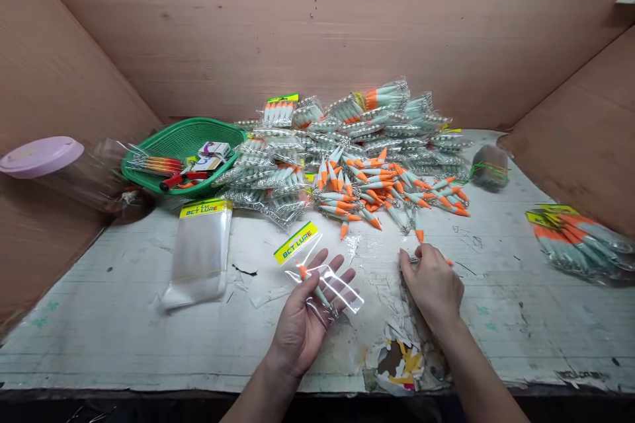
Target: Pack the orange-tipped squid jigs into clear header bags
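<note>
My left hand (302, 324) is palm up, its thumb pinning a clear plastic bag (342, 284) against the spread fingers. The bag has a yellow "BCT LURE" header, and one pale fishing lure with an orange tip (317, 284) lies inside it. My right hand (434, 281) is low over the table, fingers curled and pinching a fishing lure by its hook end. That lure's orange tip (449, 262) pokes out past the knuckles; its body is mostly hidden. Just beyond the right hand spreads a heap of loose orange-and-pale lures (377, 188).
Packed lure bags (278, 145) are piled at the back. Flat bags (201, 254) are stacked at left, near a green basket (183, 125) and a clear jar with a pink lid (42, 155). To the right are filled packs (580, 241) and a dark bundle (490, 167). The table surface has a torn patch (399, 360).
</note>
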The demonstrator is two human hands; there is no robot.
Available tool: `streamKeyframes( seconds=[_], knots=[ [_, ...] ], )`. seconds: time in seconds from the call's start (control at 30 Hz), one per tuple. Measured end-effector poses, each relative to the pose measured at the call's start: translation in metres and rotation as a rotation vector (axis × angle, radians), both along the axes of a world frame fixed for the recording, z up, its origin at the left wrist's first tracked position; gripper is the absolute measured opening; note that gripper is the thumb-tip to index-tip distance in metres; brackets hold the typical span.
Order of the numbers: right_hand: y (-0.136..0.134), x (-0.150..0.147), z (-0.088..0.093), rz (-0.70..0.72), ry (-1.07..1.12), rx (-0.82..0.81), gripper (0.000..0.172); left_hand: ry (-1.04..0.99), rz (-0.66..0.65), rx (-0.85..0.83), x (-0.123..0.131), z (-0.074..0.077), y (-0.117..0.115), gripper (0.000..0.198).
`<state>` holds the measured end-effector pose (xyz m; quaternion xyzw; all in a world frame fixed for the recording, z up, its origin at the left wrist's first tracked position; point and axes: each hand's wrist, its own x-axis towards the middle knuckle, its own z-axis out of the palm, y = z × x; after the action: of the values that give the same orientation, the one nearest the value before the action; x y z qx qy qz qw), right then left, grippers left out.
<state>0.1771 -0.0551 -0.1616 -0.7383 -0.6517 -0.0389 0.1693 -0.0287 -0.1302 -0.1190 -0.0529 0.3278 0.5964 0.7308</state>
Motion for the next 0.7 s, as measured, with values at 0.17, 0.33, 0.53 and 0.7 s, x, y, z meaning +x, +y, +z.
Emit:
streamKeyframes(
  seconds=[0.17,0.33,0.53,0.7],
  knots=[
    [-0.023,0.011,0.028,0.329,0.249,0.147,0.017,-0.035,-0.017,-0.020,-0.006,0.000,0.005,0.047],
    [-0.062,0.019,0.092,0.885,0.638,-0.025,0.015,-0.062,-0.055,-0.030,-0.010,0.002,0.011,0.040],
    [-0.065,-0.023,0.105,1.152,0.414,-0.078,0.010,-0.011,-0.135,0.039,-0.010,0.013,0.024,0.034],
    [-0.060,-0.043,0.086,1.083,0.342,0.074,0.010,0.049,-0.124,0.087,-0.019,0.011,0.047,0.029]
  ],
)
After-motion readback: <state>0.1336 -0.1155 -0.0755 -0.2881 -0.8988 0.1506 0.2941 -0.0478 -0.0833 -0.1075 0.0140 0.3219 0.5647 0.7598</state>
